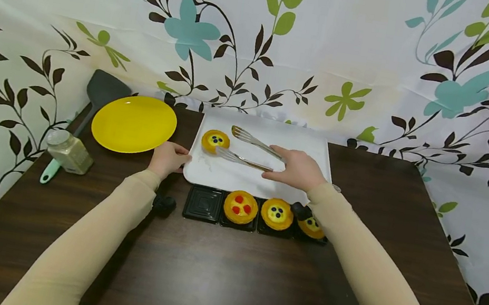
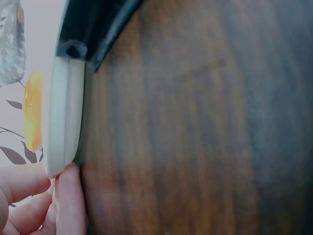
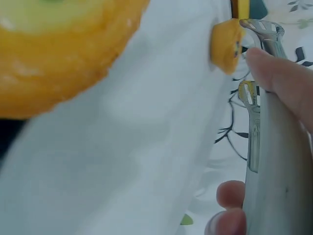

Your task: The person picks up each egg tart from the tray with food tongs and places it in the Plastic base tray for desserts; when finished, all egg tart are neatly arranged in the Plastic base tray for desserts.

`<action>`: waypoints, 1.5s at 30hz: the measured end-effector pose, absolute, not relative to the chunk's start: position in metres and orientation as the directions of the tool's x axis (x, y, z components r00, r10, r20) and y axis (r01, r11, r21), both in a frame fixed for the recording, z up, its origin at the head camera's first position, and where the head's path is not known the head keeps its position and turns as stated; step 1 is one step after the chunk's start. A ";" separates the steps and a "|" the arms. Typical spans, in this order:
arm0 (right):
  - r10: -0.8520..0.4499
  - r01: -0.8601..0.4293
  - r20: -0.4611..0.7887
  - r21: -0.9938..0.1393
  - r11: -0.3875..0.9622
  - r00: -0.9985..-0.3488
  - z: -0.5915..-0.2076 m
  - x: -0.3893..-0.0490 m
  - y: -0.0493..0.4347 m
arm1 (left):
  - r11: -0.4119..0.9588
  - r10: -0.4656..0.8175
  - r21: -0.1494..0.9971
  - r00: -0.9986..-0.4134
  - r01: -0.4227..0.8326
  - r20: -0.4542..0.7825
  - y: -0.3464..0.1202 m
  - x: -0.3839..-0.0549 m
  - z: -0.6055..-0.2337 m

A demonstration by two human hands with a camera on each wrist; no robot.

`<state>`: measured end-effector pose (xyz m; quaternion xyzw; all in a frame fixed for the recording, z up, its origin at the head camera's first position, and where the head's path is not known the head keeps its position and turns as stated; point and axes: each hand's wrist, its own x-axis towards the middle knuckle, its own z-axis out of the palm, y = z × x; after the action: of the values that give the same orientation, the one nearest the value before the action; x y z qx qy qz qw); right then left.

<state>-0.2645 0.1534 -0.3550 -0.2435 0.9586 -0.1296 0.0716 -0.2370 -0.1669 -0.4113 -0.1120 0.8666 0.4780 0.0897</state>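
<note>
My right hand (image 1: 297, 169) holds metal tongs (image 1: 257, 143) with slotted ends, their two arms spread apart over the white tray (image 1: 259, 182). One tip of the tongs is right at an egg tart (image 1: 215, 141) with dark berries, which sits at the tray's left side. In the right wrist view, thumb and fingers grip the tongs (image 3: 276, 161) from both sides. My left hand (image 1: 167, 159) pinches the tray's left rim between thumb and fingers; the left wrist view shows the tray edge (image 2: 61, 117) between them.
Black square holders (image 1: 203, 203) line the tray's front; the leftmost is bare, and the others carry tarts, one with red fruit (image 1: 240, 207) and two with dark berries (image 1: 277, 214). To the left are a yellow plate (image 1: 133, 124), a dark spatula (image 1: 105, 89) and a jar (image 1: 69, 151).
</note>
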 end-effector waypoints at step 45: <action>-0.562 -0.516 -0.059 -0.327 0.792 -0.825 -0.362 -0.240 0.154 | 0.520 -0.111 0.806 -0.958 -0.282 -0.263 -0.167 -0.238 -0.411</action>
<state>-0.2396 0.1540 -0.3619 -0.2854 0.9435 -0.1500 0.0769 -0.2384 -0.1671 -0.4105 -0.1134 0.8671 0.4766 0.0895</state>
